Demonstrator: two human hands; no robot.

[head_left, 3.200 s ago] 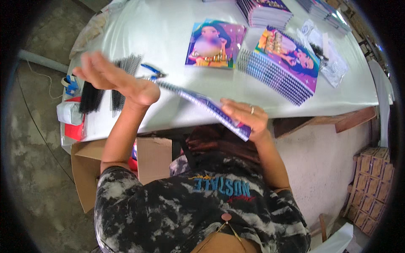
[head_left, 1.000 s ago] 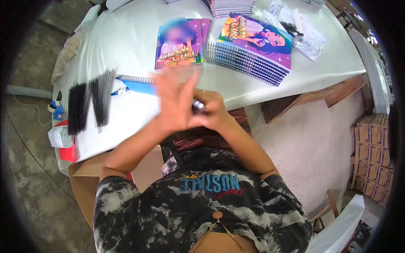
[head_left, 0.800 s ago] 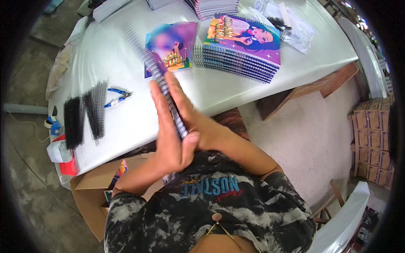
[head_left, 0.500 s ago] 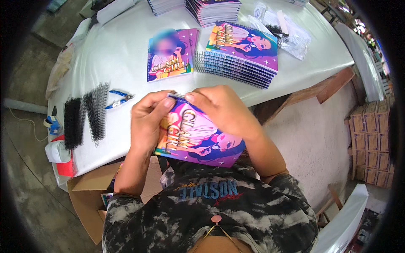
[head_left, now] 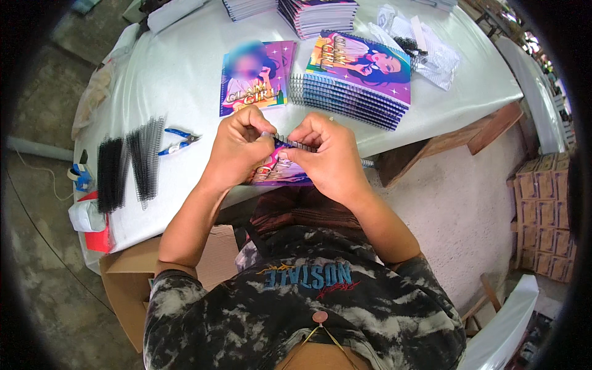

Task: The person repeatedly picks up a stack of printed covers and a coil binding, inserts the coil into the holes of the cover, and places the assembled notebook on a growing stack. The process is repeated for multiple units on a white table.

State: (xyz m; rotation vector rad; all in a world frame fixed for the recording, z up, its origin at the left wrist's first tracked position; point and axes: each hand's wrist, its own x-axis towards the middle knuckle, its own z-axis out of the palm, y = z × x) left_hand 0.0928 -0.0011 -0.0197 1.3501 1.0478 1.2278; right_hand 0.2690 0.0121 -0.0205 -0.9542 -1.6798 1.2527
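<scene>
Head view: 1 purple spiral notebook (head_left: 282, 176) at the worktop's (head_left: 179, 102) near edge, its coil (head_left: 297, 145) pinched by my left grip (head_left: 238, 148) and right grip (head_left: 330, 154), with blue-handled cutters (head_left: 179, 144) and black coils (head_left: 111, 176) leftward.

Gold two-line title lettering stands on the left notebook (head_left: 254, 77) and, turned sideways, on the notebook stack (head_left: 357, 75) to its right; the near notebook (head_left: 280, 177) shows a partly hidden bit. Blue block letters, upside down, with small red script, cross the tie-dye T-shirt (head_left: 302, 305).
</scene>
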